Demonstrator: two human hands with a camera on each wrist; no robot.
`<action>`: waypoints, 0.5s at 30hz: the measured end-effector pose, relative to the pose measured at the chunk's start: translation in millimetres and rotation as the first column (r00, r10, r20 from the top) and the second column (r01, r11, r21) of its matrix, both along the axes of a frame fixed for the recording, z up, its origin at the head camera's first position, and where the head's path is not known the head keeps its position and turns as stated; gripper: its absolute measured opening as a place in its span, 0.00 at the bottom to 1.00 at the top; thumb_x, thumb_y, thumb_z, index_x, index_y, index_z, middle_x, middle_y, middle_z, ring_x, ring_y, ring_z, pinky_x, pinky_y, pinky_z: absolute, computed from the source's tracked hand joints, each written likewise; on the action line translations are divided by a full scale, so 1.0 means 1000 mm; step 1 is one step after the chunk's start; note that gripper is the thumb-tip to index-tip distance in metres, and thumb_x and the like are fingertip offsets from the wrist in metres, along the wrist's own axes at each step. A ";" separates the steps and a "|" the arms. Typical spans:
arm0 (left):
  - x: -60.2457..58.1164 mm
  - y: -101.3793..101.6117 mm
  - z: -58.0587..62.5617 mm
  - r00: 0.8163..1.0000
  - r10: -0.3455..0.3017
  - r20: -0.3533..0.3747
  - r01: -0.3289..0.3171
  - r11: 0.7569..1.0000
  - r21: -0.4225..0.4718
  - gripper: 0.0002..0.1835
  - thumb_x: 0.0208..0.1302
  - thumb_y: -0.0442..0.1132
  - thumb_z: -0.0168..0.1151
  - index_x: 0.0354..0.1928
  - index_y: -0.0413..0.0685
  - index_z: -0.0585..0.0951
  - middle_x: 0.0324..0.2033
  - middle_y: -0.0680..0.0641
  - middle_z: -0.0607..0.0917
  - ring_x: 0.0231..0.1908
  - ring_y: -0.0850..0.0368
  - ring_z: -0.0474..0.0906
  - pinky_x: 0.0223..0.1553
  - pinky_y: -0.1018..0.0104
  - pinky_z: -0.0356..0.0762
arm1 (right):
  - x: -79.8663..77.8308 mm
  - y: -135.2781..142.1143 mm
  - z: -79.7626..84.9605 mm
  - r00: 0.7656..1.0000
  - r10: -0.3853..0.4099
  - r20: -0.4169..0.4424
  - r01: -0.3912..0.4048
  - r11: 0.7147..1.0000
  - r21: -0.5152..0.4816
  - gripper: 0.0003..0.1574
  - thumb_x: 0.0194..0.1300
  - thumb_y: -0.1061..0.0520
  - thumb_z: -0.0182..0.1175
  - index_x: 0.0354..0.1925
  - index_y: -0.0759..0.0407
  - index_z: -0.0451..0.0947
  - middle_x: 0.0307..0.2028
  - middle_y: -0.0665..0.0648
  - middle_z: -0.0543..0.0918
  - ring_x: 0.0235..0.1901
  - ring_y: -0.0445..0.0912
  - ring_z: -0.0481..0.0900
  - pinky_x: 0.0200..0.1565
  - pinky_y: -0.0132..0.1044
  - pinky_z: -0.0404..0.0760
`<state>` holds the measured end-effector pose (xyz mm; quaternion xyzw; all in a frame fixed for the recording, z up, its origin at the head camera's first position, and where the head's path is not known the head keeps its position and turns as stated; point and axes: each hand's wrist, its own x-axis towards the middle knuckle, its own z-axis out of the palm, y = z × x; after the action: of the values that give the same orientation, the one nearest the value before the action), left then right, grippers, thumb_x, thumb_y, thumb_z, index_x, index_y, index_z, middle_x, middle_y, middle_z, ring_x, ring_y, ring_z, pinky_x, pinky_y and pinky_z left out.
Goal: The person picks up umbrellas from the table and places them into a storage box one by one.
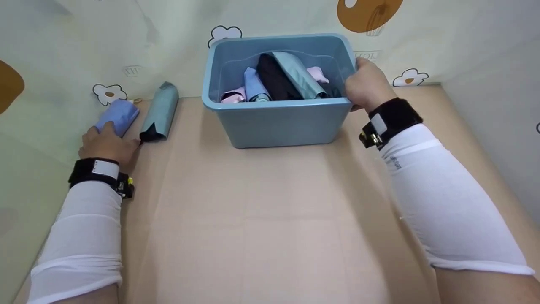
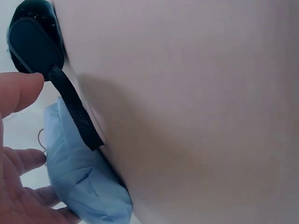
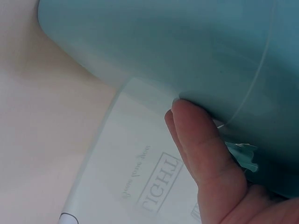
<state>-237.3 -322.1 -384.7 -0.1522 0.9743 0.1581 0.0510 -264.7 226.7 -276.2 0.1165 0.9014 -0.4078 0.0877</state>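
At the left, my left hand (image 1: 107,145) reaches to a blue fabric bundle (image 1: 118,116), its fingers fairly straight against the cloth in the left wrist view. The thumb lies by the black end (image 2: 35,44) of a rolled teal folded umbrella (image 1: 162,107), whose black strap (image 2: 77,109) hangs across toward the bundle. My right hand (image 1: 369,84) grips the right rim of a blue plastic bin (image 1: 278,126); in the right wrist view its fingers (image 3: 198,140) press against the bin wall. Part of that hand's hold is hidden.
Inside the bin lie several fabric rolls: a black one (image 1: 274,78), a teal one (image 1: 299,76), a blue one (image 1: 255,86) and pink pieces (image 1: 233,96). A patterned pale sheet (image 1: 177,42) rises behind the beige surface (image 1: 261,219).
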 end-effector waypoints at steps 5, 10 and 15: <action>-0.002 -0.004 -0.003 1.000 -0.005 -0.005 0.005 1.000 -0.015 0.48 0.74 0.55 0.53 0.81 0.31 0.46 0.72 0.14 0.50 0.73 0.16 0.49 0.68 0.22 0.55 | -0.001 0.000 0.000 1.000 -0.007 0.004 0.007 1.000 -0.002 0.44 0.76 0.64 0.40 0.85 0.53 0.44 0.80 0.63 0.61 0.73 0.61 0.68 0.52 0.62 0.86; -0.003 -0.005 -0.005 0.999 0.018 -0.026 -0.019 0.999 -0.035 0.45 0.75 0.53 0.53 0.82 0.35 0.49 0.69 0.14 0.55 0.68 0.15 0.56 0.65 0.24 0.59 | -0.001 0.001 0.001 1.000 -0.008 0.017 0.009 1.000 -0.004 0.44 0.77 0.63 0.39 0.86 0.52 0.42 0.81 0.63 0.60 0.73 0.61 0.68 0.53 0.62 0.85; -0.006 -0.015 -0.009 0.997 0.067 -0.044 -0.068 0.997 -0.034 0.42 0.76 0.50 0.52 0.82 0.38 0.51 0.66 0.15 0.59 0.65 0.17 0.59 0.61 0.26 0.62 | -0.001 0.000 0.000 1.000 -0.012 0.017 0.012 1.000 -0.005 0.43 0.77 0.62 0.40 0.85 0.51 0.43 0.80 0.62 0.61 0.73 0.60 0.68 0.54 0.62 0.86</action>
<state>-243.5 -337.5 -394.2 -0.1823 0.9721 0.1458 0.0219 -265.9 227.0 -276.3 0.1254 0.8988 -0.4096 0.0933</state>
